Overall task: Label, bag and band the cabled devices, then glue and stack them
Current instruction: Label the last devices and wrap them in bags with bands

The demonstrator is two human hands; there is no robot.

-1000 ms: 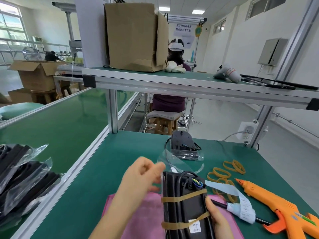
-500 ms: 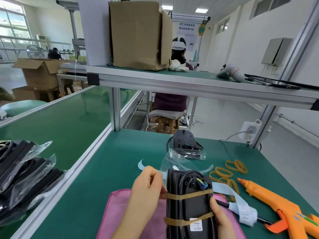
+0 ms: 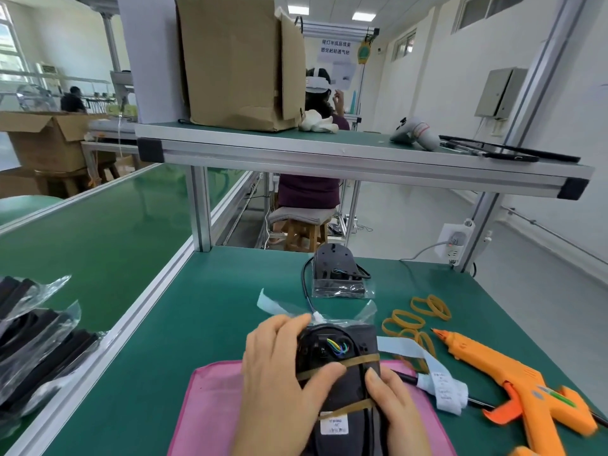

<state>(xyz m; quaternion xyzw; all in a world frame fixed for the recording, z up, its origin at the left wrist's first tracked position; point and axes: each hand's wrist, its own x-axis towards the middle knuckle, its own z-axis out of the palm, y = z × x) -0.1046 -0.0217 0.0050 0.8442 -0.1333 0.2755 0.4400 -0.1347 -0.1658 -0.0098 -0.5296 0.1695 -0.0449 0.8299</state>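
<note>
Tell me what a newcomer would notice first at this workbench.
Probably the black device, strapped with two tan bands, which the left hand and right hand grip over the pink mat at the near edge. Next, the bright orange glue gun lying on the green table to the right, with loose rubber bands just beyond it. Up top, a big cardboard box sits on the shelf.

Both hands, left and right, grip a banded black device over a pink cloth on the green surface, beside an orange glue gun.
</note>
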